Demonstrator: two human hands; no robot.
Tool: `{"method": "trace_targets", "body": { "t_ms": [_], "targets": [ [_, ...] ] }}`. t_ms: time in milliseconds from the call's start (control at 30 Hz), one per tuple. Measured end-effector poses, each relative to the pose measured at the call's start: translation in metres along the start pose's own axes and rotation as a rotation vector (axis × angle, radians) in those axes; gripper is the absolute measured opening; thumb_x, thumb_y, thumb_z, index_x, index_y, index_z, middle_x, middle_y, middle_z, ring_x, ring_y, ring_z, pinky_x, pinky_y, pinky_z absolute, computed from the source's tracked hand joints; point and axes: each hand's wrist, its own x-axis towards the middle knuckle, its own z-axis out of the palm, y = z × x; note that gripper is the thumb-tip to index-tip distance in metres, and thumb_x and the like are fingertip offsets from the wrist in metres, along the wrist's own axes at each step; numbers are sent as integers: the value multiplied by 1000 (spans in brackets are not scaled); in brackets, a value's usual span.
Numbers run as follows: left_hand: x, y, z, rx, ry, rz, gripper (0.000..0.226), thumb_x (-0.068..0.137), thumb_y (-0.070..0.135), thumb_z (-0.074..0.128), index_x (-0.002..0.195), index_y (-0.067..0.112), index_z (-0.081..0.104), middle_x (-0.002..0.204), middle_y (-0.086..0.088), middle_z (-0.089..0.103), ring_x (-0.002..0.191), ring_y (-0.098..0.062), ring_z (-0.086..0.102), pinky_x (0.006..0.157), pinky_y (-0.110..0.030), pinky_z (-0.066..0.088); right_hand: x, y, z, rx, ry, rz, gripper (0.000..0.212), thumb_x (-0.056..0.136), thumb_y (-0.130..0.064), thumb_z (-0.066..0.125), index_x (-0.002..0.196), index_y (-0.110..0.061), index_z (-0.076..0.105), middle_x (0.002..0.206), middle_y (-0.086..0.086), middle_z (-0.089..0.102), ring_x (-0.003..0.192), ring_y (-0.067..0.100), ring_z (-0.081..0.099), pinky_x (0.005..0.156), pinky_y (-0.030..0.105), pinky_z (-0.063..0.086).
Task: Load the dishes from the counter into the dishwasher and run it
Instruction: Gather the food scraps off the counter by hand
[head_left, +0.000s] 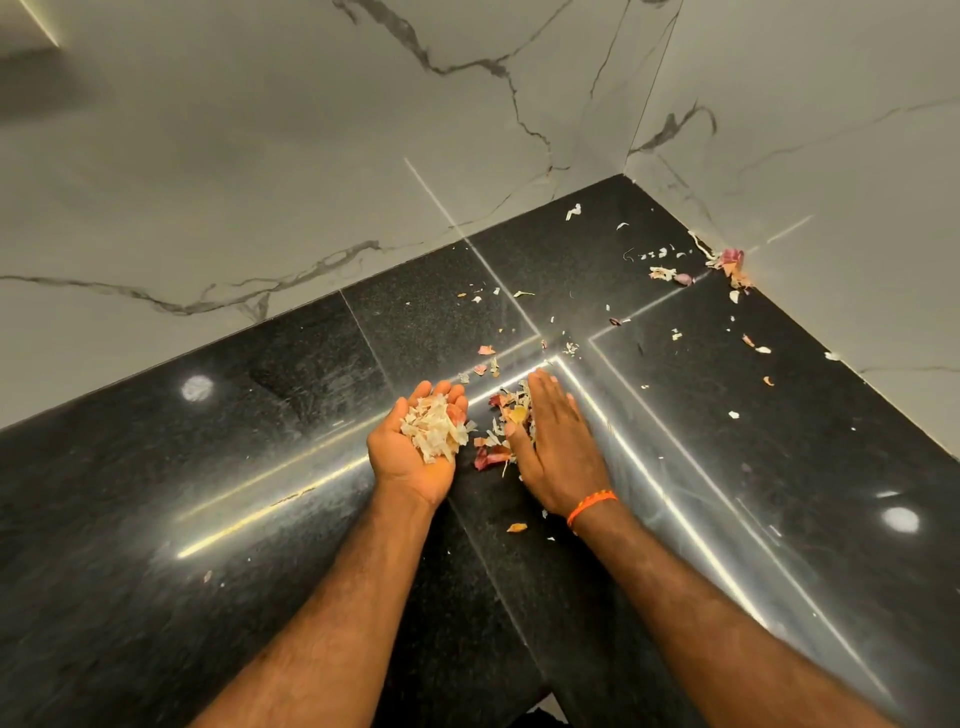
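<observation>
Both bare forearms are extended up from the bottom of the frame toward its centre, over a glossy black speckled stone counter (260, 467) set in a corner of white grey-veined marble walls (260, 156).

The left hand (421, 441) is turned palm up just left of centre, fingers lightly cupped – not closed – and a heap of pale, papery garlic and onion peels (435, 426) is cradled in the palm. The heap is carried rather than pinched; the thumb lies out at the lower right edge of the palm.

The right hand (553, 441) is laid palm down just right of centre, fingers straight and together, pointing to the upper left. Its inner edge and thumb are pressed against a small loose pile of pink and cream peel scraps (501, 441) on the counter between the 2 hands. Nothing is gripped by it – the hand is flat and open. An orange braided thread band (592, 506) is worn on the right wrist.

More peel bits are scattered toward the upper right, w/ a cluster of reddish-purple onion skins (730, 262) lodged at the right wall's base. A single orange scrap (517, 528) lies near the right wrist.

No dishes or dishwasher are seen in the frame, so their location can't be told.
</observation>
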Motion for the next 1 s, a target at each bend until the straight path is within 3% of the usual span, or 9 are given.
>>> {"method": "trace_targets", "body": {
  "t_ms": [133, 233, 333, 533, 633, 700, 767, 867, 1000],
  "targets": [
    [3, 3, -4, -12, -7, 9, 39, 108, 26, 34, 117, -2, 60, 102, -25, 74, 112, -41, 63, 86, -49, 52, -39, -13, 18, -181, 56, 111, 122, 72, -99, 31, 162, -22, 2, 169, 5, -3, 155, 31, -8, 124, 55, -1],
    [4, 2, -4, -3, -16, 1, 39, 107, 26, 36, 117, -1, 62, 104, -24, 74, 112, -40, 63, 87, -48, 52, -32, -17, 25, -186, 31, 168, 125, 69, -102, 26, 162, -24, -2, 169, 11, -10, 154, 36, -13, 123, 57, -3],
    [3, -1, -3, 14, -19, -10, 38, 107, 26, 36, 114, -1, 63, 104, -24, 74, 108, -40, 65, 88, -48, 52, 1, -24, 22, -175, 56, 199, 105, 84, -89, 23, 162, -21, 9, 168, 16, -1, 154, 37, -5, 124, 57, 5],
    [0, 0, -3, 30, -4, -10, 39, 107, 26, 36, 110, -2, 63, 100, -25, 74, 108, -42, 63, 85, -50, 51, 85, -16, -1, 8, 131, 219, 62, 100, -51, 48, 149, -13, 43, 157, 14, 39, 149, 32, 24, 123, 45, 16],
    [1, 2, -5, 36, -4, -15, 39, 107, 25, 36, 109, -2, 64, 101, -25, 74, 104, -41, 66, 85, -49, 52, 92, -3, -21, 248, 256, 263, 49, 99, -46, 50, 135, -13, 60, 136, 10, 62, 130, 29, 52, 110, 40, 38],
    [2, 1, -5, 40, -9, -21, 39, 107, 26, 37, 109, -2, 64, 102, -25, 74, 104, -41, 67, 85, -49, 52, 72, 9, -25, 186, 281, 235, 47, 99, -49, 40, 125, -19, 64, 127, 6, 66, 123, 29, 57, 109, 45, 41],
    [4, -1, -4, 38, -16, -21, 38, 107, 25, 37, 110, -2, 64, 103, -24, 74, 103, -41, 67, 87, -49, 52, 41, 18, -13, 60, 206, 199, 57, 97, -58, 33, 134, -18, 53, 141, 7, 55, 139, 32, 42, 121, 46, 26],
    [7, -1, -4, 47, -19, -3, 38, 106, 25, 37, 111, -2, 63, 104, -24, 74, 97, -39, 72, 91, -49, 52, 11, 11, 11, -125, 107, 176, 106, 84, -87, 31, 160, -16, 15, 168, 6, 13, 156, 29, 4, 124, 42, -6],
    [9, 0, -4, 60, -22, -13, 38, 107, 25, 37, 113, -2, 63, 106, -25, 73, 98, -40, 72, 89, -49, 52, 40, -3, 19, -200, 77, 98, 107, 82, -91, 27, 161, -23, 4, 168, 13, 0, 154, 37, -1, 123, 55, -1]
  ]
}}
